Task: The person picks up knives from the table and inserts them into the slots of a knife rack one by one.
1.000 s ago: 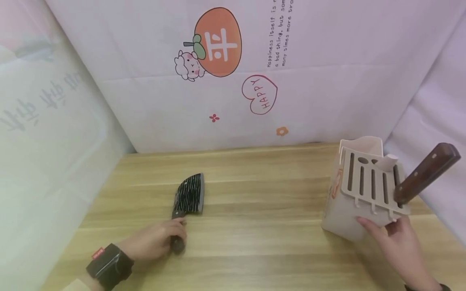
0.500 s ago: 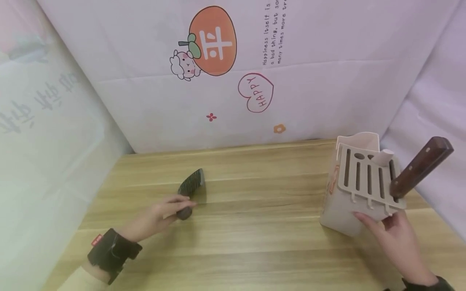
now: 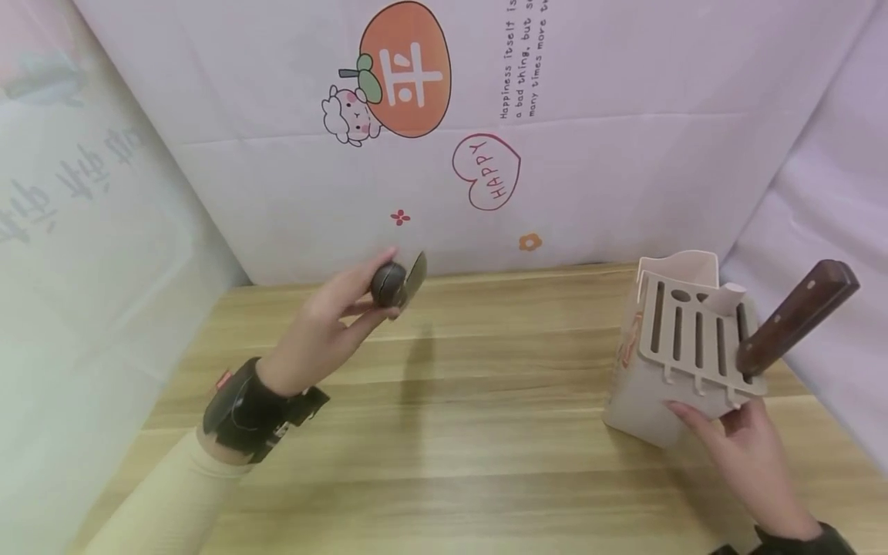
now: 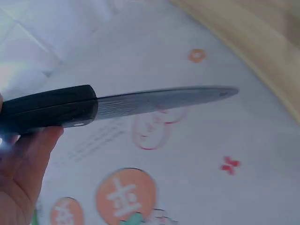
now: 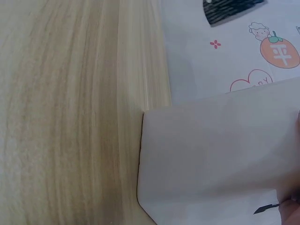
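My left hand (image 3: 315, 339) grips a cleaver (image 3: 418, 275) by its dark rounded handle, up above the table with the handle end toward me. The blade points away and is seen nearly edge-on in the left wrist view, streaked and grey. Part of its dark patterned blade also enters the top of the right wrist view. At the right stands a beige knife holder (image 3: 638, 412) with a slotted top. My right hand (image 3: 752, 462) holds its near side, thumb on the front face; the other fingers are mostly hidden. A brown-handled knife (image 3: 798, 316) sits in the rightmost slot.
The wood-grain table (image 3: 486, 462) meets a white printed sheet (image 3: 597, 169) at the back, and similar sheets hang at left and right. Several small hooks stick out along the holder's front top edge. An open-topped compartment (image 3: 683, 268) rises at its back.
My left hand has lifted the cleaver off the table and moved it up and away, turning the blade from flat to edge-on. The right hand and knife holder stay nearly in place.
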`<act>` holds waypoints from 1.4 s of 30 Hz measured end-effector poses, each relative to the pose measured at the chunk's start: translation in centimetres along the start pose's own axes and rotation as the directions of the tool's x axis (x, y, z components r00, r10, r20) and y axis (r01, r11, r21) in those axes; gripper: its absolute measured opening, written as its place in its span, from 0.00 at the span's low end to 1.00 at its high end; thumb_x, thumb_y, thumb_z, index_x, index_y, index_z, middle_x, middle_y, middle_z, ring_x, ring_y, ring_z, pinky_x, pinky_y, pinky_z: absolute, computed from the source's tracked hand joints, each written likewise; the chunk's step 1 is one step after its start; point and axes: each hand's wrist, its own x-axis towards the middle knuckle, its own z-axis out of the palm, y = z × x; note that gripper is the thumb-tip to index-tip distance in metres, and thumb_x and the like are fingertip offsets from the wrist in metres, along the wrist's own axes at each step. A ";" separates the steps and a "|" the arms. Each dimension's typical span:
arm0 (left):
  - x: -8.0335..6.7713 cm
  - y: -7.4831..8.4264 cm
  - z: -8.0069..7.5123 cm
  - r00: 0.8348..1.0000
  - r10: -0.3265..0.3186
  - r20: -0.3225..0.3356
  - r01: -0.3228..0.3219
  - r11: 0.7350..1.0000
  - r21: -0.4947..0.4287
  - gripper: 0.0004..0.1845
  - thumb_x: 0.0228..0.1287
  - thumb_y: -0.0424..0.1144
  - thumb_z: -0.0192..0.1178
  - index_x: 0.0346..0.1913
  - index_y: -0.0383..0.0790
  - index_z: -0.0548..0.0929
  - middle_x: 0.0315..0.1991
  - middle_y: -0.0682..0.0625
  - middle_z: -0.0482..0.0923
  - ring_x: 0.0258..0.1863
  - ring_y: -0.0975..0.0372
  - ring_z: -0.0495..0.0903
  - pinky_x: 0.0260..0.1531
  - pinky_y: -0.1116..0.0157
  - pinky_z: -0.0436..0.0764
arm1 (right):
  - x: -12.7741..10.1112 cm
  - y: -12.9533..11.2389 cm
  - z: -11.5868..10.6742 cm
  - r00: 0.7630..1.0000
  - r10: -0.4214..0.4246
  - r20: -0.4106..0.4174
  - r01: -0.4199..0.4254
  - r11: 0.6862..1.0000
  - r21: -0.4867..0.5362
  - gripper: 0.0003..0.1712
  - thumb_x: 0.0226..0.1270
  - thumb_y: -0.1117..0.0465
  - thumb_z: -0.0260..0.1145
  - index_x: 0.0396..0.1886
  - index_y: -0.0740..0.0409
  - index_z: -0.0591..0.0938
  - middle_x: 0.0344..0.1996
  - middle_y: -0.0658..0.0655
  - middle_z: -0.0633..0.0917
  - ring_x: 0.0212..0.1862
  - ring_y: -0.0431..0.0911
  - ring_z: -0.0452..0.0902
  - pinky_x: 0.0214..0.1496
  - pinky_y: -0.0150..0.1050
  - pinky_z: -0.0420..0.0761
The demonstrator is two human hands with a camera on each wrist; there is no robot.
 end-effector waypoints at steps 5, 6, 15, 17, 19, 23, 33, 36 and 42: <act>4.0 1.6 1.3 0.990 -0.025 -0.137 0.011 0.995 -0.100 0.36 0.57 0.16 0.69 0.68 0.24 0.67 0.57 0.31 0.75 0.45 0.46 0.86 0.34 0.64 0.90 | -0.1 0.1 -0.1 1.000 -0.012 -0.006 0.012 1.000 -0.004 0.57 0.57 0.88 0.65 0.82 0.54 0.55 0.77 0.53 0.65 0.67 0.31 0.68 0.60 0.17 0.71; 4.8 1.9 1.7 0.986 -0.027 -0.165 0.005 0.991 -0.135 0.35 0.58 0.16 0.69 0.68 0.24 0.67 0.56 0.31 0.75 0.44 0.47 0.85 0.33 0.64 0.90 | -0.1 0.1 -0.2 1.000 -0.012 -0.006 0.012 1.000 -0.028 0.58 0.57 0.88 0.65 0.83 0.53 0.55 0.77 0.53 0.64 0.68 0.31 0.68 0.60 0.17 0.71; 10.9 4.5 6.3 0.929 0.072 -0.363 -0.251 0.843 -0.475 0.33 0.53 0.09 0.65 0.60 0.21 0.62 0.53 0.27 0.70 0.41 0.51 0.82 0.33 0.55 0.90 | 0.1 0.0 -0.3 1.000 -0.012 0.015 0.013 0.995 -0.096 0.58 0.60 0.86 0.66 0.83 0.51 0.51 0.78 0.54 0.63 0.68 0.30 0.66 0.60 0.17 0.71; 11.9 5.2 7.4 0.917 0.082 -0.390 -0.286 0.816 -0.502 0.32 0.54 0.09 0.64 0.60 0.20 0.62 0.53 0.26 0.68 0.41 0.51 0.82 0.33 0.55 0.90 | 0.0 0.1 -0.2 1.000 -0.010 0.019 0.012 0.996 -0.093 0.58 0.60 0.86 0.66 0.83 0.51 0.51 0.77 0.51 0.64 0.68 0.29 0.66 0.60 0.17 0.71; 12.8 5.9 8.5 0.918 0.071 -0.391 -0.289 0.795 -0.534 0.32 0.56 0.10 0.64 0.60 0.20 0.61 0.55 0.26 0.68 0.42 0.52 0.83 0.33 0.57 0.90 | -0.1 0.1 -0.2 1.000 -0.011 0.016 0.012 0.995 -0.095 0.58 0.60 0.86 0.66 0.83 0.51 0.52 0.75 0.49 0.66 0.67 0.29 0.67 0.59 0.17 0.71; 14.0 7.1 10.5 0.941 0.037 -0.337 -0.244 0.765 -0.597 0.31 0.60 0.14 0.64 0.62 0.21 0.61 0.60 0.28 0.67 0.45 0.56 0.83 0.35 0.60 0.90 | -0.2 0.3 0.0 1.000 -0.010 -0.001 0.010 0.999 -0.050 0.57 0.59 0.87 0.65 0.82 0.53 0.54 0.73 0.46 0.68 0.66 0.30 0.68 0.59 0.17 0.72; 14.8 8.2 13.5 0.972 0.050 -0.229 -0.179 0.791 -0.585 0.31 0.63 0.20 0.66 0.64 0.25 0.62 0.64 0.33 0.70 0.50 0.66 0.82 0.36 0.69 0.88 | -0.3 0.3 0.4 1.000 -0.010 0.005 0.010 1.000 -0.007 0.57 0.59 0.87 0.65 0.83 0.54 0.54 0.75 0.50 0.66 0.68 0.32 0.67 0.60 0.18 0.72; 15.2 8.3 13.9 0.974 0.057 -0.218 -0.173 0.807 -0.564 0.31 0.64 0.21 0.67 0.64 0.26 0.62 0.64 0.34 0.70 0.53 0.67 0.80 0.38 0.72 0.87 | -0.4 0.1 0.3 1.000 -0.013 -0.001 0.013 0.999 -0.034 0.56 0.59 0.87 0.65 0.82 0.54 0.54 0.74 0.49 0.66 0.67 0.31 0.68 0.60 0.18 0.72; 15.7 8.4 13.6 0.973 0.061 -0.224 -0.173 0.833 -0.525 0.29 0.65 0.23 0.67 0.64 0.24 0.64 0.64 0.36 0.74 0.55 0.68 0.79 0.40 0.73 0.86 | -0.2 -0.1 0.1 1.000 -0.015 0.003 0.016 0.997 -0.070 0.57 0.59 0.86 0.66 0.83 0.53 0.55 0.75 0.50 0.66 0.67 0.32 0.68 0.60 0.18 0.72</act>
